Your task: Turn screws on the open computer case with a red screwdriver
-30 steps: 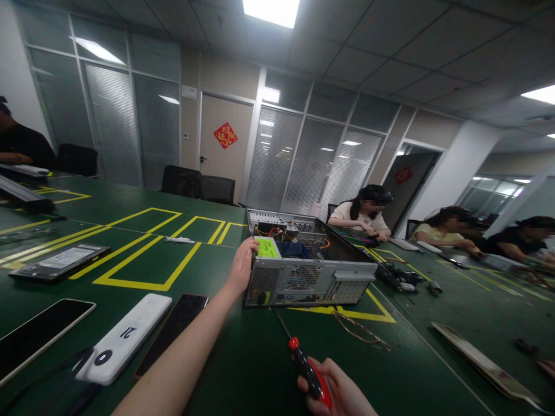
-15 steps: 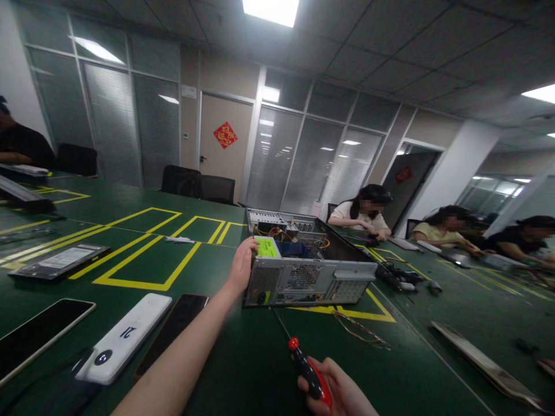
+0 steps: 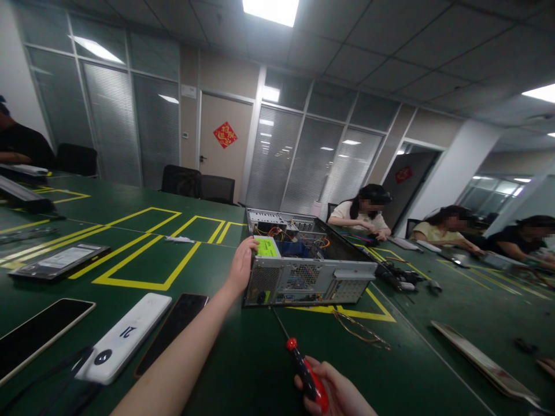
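Left hand (image 3: 243,268), fingers curled, steadies the computer case (image 3: 327,267) at its left edge; right hand (image 3: 336,390) grips a screwdriver (image 3: 304,370), apparently positioning it, which likely calls for careful tip alignment.

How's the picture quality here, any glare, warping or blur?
Head view: the ceiling lights are blown out; head view: the glass catches reflections and leans outward at both sides; head view: the green sticker in the case is too soft to read.

Green table (image 3: 255,358), black chairs (image 3: 181,180), glass partitions (image 3: 295,156) with blinds (image 3: 108,121), pale door (image 3: 217,163), red diamond decoration (image 3: 225,135), tiled ceiling (image 3: 390,52), lit panel (image 3: 272,11)
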`<move>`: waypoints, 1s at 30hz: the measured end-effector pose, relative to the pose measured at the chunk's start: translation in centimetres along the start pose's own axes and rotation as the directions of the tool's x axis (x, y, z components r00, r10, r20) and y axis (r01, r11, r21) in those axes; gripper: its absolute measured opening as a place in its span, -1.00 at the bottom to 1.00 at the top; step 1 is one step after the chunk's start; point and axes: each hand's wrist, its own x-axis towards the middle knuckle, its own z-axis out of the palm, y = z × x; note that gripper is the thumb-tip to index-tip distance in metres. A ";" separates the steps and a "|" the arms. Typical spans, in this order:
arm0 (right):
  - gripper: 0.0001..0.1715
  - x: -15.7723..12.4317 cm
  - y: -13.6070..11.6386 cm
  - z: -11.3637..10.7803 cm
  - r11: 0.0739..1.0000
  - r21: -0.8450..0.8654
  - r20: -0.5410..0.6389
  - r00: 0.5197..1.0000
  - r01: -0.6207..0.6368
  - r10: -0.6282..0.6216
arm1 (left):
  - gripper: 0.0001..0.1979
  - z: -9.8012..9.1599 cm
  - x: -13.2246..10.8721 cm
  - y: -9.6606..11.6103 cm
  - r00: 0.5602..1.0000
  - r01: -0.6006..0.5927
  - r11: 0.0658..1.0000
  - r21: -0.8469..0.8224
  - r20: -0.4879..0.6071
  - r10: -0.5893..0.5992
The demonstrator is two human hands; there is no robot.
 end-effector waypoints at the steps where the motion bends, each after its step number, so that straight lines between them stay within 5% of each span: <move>1: -0.61 0.1 0.2 0.0 1.000 -0.032 -0.024 1.000 0.001 -0.002 | -0.59 0.0 0.0 0.0 1.000 -0.002 1.000 0.001 -0.001 0.002; 4: -0.49 0.2 0.6 0.3 0.996 -0.090 -0.090 0.996 -0.004 -0.004 | -0.60 0.0 0.1 0.1 1.000 -0.012 1.000 0.002 0.000 0.012; 11: -0.64 0.4 0.1 2.0 0.999 -0.041 -0.145 0.989 -0.031 0.025 | -0.61 0.0 0.1 0.0 1.000 -0.020 1.000 0.009 0.000 0.020; 15: -0.56 1.0 0.6 2.1 0.983 -0.182 -0.050 0.999 -0.009 0.000 | -0.60 0.1 0.1 -0.1 1.000 -0.023 1.000 0.006 -0.005 0.023; 19: -0.47 0.9 0.8 1.9 0.992 -0.123 0.132 0.990 -0.035 0.051 | -0.60 0.1 0.0 -0.1 1.000 -0.022 1.000 -0.006 -0.014 0.022; 24: -0.10 -0.4 0.0 1.4 0.988 -0.149 0.243 0.967 -0.042 0.078 | -0.61 0.0 0.1 0.1 1.000 -0.011 1.000 -0.006 -0.008 0.011; 30: -0.67 0.4 0.1 0.9 0.997 0.072 0.071 0.997 -0.011 0.006 | -0.60 0.0 0.1 0.3 1.000 -0.008 1.000 0.012 -0.003 0.008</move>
